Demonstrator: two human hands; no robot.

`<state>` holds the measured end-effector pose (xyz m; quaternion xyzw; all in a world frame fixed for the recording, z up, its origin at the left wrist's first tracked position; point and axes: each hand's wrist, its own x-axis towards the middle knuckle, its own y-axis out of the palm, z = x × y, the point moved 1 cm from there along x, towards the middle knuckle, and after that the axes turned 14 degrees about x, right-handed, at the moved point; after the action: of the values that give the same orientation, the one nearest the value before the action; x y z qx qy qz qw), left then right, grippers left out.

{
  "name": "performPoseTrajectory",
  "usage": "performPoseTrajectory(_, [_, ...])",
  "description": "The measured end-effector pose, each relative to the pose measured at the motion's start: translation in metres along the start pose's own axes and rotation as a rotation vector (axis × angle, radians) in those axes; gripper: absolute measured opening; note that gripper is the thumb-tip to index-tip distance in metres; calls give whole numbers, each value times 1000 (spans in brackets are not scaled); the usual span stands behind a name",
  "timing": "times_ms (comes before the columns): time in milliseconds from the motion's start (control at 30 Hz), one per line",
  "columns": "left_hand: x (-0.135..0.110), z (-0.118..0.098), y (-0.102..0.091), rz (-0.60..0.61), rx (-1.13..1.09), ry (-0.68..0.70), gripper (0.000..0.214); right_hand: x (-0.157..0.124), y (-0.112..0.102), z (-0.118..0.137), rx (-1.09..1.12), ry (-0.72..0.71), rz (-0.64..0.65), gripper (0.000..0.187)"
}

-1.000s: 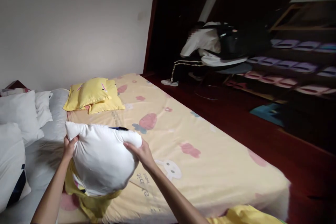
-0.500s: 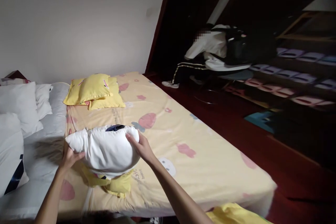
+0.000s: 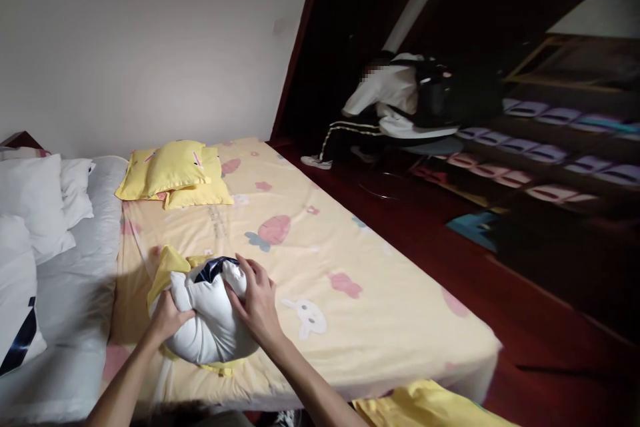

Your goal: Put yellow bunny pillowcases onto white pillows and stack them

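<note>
Behind the white pillow (image 3: 214,330), yellow cloth (image 3: 168,268), largely out of sight.

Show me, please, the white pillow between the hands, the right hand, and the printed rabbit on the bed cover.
White pillow (image 3: 215,323): head view, middle of its side.
Right hand (image 3: 259,303): head view, back of hand.
Printed rabbit (image 3: 313,315): head view, its face.

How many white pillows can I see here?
4. The held white pillow, between the left hand and right hand; then, on the grey bedding at left, the nearest pillow, the middle pillow and the farthest pillow. Others may be hidden.
</note>
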<state>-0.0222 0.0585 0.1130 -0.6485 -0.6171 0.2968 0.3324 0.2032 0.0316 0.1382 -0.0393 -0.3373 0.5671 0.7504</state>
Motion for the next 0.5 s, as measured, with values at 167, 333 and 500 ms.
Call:
performPoseTrajectory(167, [-9, -14, -4, 129, -64, -17, 18, -29, 12, 29, -42, -135, 177, 91])
performPoseTrajectory(333, [-46, -17, 5, 221, -53, -58, 16, -46, 27, 41, -44, -63, 251, 109])
performPoseTrajectory(500, [-77, -19, 9, 317, -155, -199, 39, -63, 27, 37, 8, 31, 250, 94])
